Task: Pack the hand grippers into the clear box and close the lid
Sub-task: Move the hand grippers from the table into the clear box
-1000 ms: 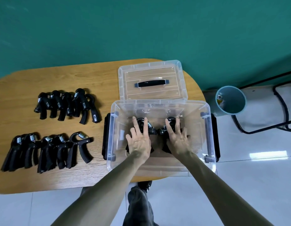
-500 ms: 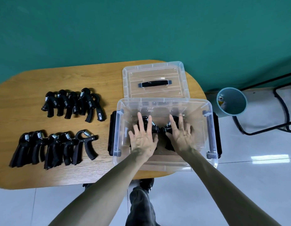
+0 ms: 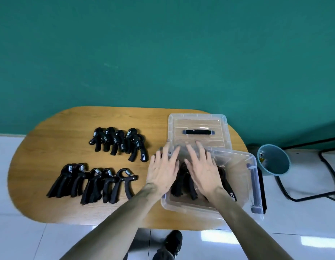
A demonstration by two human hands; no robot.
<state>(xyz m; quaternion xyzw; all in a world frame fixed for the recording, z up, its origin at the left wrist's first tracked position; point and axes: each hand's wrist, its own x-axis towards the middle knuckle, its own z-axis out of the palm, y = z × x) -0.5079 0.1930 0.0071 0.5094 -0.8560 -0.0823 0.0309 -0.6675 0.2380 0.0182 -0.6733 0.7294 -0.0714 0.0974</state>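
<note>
Teal wall (image 3: 162, 49), glossy, seemingly tiled floor (image 3: 22, 241)

One clear box (image 3: 238, 209) stands on the one bench (image 3: 50, 147), with one lid (image 3: 197, 121) beside it. Hand grippers lie on the bench in two groups: the far group (image 3: 119, 141) looks like about five and the near group (image 3: 93, 182) about five, overlapping too much for a sure count. A few more grippers (image 3: 183, 182) lie in the box, their number hidden under two hands, and one bin (image 3: 273, 160) stands on the floor.
</note>
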